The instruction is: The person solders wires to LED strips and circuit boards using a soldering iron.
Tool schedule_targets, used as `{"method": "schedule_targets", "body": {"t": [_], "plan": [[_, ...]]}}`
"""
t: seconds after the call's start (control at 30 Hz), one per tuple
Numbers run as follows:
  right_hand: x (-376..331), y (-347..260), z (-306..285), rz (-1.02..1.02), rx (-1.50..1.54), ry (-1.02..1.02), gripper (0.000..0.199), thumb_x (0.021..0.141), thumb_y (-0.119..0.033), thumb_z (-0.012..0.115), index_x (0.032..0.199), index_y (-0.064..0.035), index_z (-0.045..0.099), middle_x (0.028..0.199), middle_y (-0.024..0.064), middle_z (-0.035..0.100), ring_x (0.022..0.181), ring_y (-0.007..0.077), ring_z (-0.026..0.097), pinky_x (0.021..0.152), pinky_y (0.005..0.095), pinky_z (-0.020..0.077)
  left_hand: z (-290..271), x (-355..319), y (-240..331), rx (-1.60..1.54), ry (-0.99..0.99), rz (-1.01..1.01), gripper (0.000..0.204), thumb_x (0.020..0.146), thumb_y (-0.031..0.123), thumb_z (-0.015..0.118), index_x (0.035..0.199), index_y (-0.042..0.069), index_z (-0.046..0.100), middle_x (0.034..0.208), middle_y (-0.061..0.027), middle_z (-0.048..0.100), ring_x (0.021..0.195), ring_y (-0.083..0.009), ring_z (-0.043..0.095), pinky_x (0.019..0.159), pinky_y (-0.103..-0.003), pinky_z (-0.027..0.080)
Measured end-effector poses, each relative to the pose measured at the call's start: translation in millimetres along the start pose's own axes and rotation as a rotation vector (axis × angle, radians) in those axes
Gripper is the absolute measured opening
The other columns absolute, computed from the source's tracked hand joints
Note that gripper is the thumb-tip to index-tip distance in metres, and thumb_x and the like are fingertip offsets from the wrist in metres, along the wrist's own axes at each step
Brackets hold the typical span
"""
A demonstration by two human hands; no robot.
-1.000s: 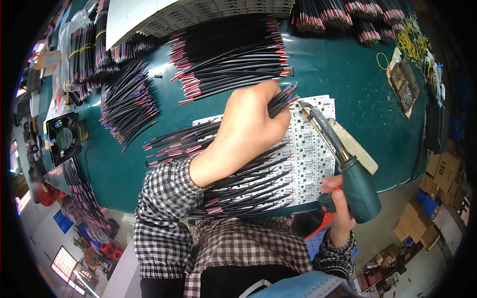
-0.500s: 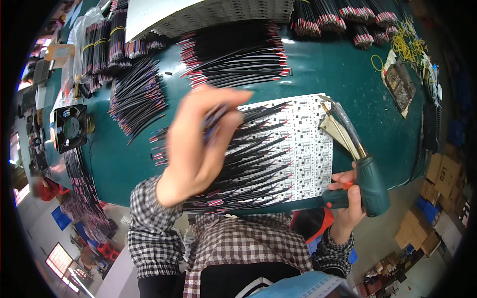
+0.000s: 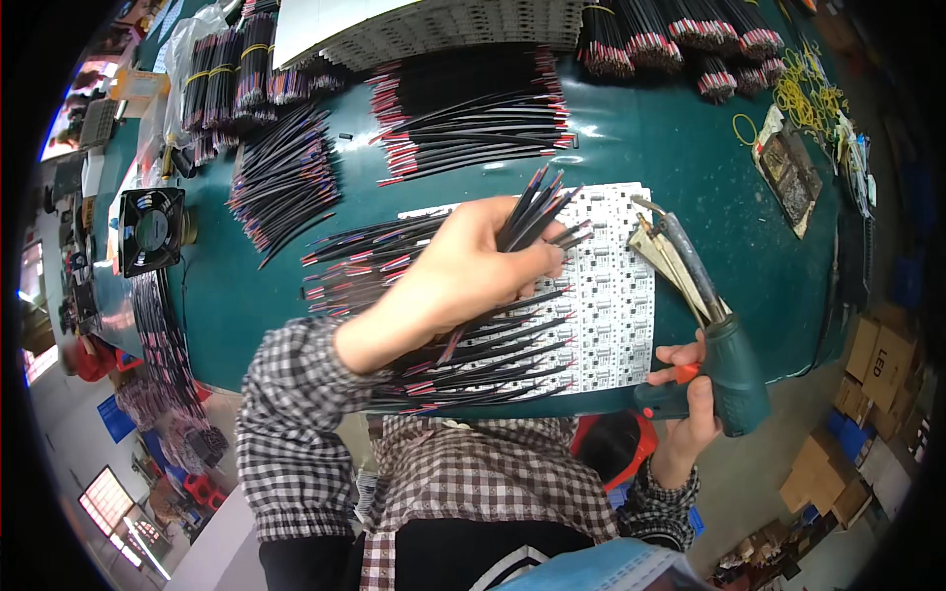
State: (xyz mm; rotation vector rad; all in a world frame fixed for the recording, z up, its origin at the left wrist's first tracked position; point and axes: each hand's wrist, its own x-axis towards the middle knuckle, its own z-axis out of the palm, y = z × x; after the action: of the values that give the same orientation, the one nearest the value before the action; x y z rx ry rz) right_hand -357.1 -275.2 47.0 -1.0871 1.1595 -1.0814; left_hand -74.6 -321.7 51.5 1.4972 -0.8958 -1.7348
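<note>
My left hand (image 3: 471, 264) is closed round a small bunch of black wires (image 3: 535, 213), whose coloured ends point up and away from me. It is over the upper part of a white circuit board panel (image 3: 617, 325). Rows of black wires (image 3: 483, 360) with red and white ends lie across the panel's left side and stick out past it. On the right, my right hand (image 3: 695, 419) grips a green soldering gun (image 3: 741, 384) with a red trigger. The gun's metal tip (image 3: 641, 202) reaches the panel's upper right corner; whether it touches cannot be made out.
Loose wire piles (image 3: 286, 177) and a wider wire stack (image 3: 463, 108) lie beyond the panel. A stack of white panels (image 3: 424, 34) and tied wire bundles (image 3: 690, 34) stand at the back. A small black fan (image 3: 151, 231) is left; a dirty tray (image 3: 788, 172) and yellow bands (image 3: 808, 94) are right.
My left hand has moved right and slightly down, from over the panel's left side to its upper middle, carrying the wires. The soldering gun stays almost where it was.
</note>
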Motion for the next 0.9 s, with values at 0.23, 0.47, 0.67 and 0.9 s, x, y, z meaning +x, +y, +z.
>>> {"method": "schedule_targets", "body": {"t": [0.23,0.47,0.67,0.9], "plan": [[-6.9,0.2,-6.2,0.000,-0.089,0.027,0.054,0.094,-0.027,0.056,0.129,0.0131,0.047,0.100,0.0178,0.061,0.093,0.0286,0.065,0.060,0.0295,0.0598,20.6,13.1,-17.5,0.450,0.281,0.274,0.017,0.075,0.012,0.066,0.082,-0.003,0.063,0.071,-0.0208,0.062,0.066,-0.0366,0.063,0.063,-0.040,0.049],[-15.0,-5.3,-0.6,0.081,-0.154,-0.008,0.053,0.092,-0.024,0.058,0.128,0.0133,0.047,0.099,0.0169,0.061,0.088,0.0265,0.065,0.063,0.0308,0.0583,20.3,18.5,-19.8,0.589,0.367,0.329,0.021,0.074,0.015,0.067,0.078,-0.004,0.061,0.070,-0.0239,0.061,0.067,-0.0420,0.062,0.062,-0.045,0.048],[-19.6,-6.6,0.5,0.103,-0.248,-0.088,0.047,0.092,-0.021,0.057,0.124,0.0125,0.050,0.097,0.0168,0.062,0.083,0.0247,0.065,0.065,0.0316,0.0569,17.3,21.2,-21.5,0.628,0.344,0.271,0.021,0.075,0.013,0.069,0.080,-0.006,0.062,0.069,-0.0168,0.064,0.061,-0.0182,0.062,0.061,-0.032,0.048],[-19.6,-3.7,-2.8,0.165,-0.233,-0.077,0.037,0.082,-0.011,0.075,0.111,0.0049,0.058,0.090,0.0114,0.067,0.080,0.0196,0.067,0.073,0.0318,0.0563,17.2,20.9,-19.2,0.583,0.320,0.242,0.021,0.075,0.014,0.068,0.079,-0.005,0.062,0.066,-0.0157,0.062,0.059,-0.0142,0.055,0.059,-0.031,0.046]]}}
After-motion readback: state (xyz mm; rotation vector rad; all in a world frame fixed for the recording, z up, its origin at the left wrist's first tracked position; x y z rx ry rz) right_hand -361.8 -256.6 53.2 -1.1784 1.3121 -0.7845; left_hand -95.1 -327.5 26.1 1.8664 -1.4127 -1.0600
